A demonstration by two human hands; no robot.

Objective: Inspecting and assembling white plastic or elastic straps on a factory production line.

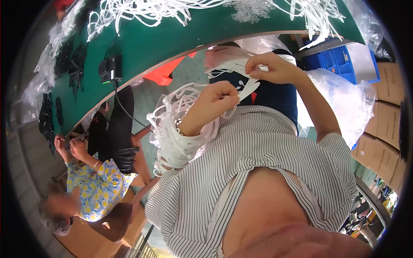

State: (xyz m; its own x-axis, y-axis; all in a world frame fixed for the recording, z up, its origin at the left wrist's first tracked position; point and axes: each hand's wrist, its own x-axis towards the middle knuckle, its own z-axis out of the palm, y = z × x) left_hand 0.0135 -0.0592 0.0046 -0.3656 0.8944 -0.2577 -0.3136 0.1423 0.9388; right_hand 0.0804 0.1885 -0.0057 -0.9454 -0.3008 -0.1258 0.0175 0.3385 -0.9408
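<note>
My left hand (215, 99) is closed, its fingertips pinching a flat white strap (248, 89) above my lap. On the other side, the thumb and curled fingers of my right hand (272, 69) close on the same strap near its upper end. A thick bundle of looped white straps (172, 135) hangs around my left forearm, hiding most of it. More white straps (228, 64) lie across my lap, just beyond both hands. The exact kind of strap is too fine to make out.
White straps (142, 13) and small clear pieces (251, 10) lie on the green table (172, 41). A black corded box (111, 69) sits near its edge. A co-worker (101, 185) sits at left. Blue trays (337, 62), clear plastic bags (340, 103) and cartons (383, 124) stand right.
</note>
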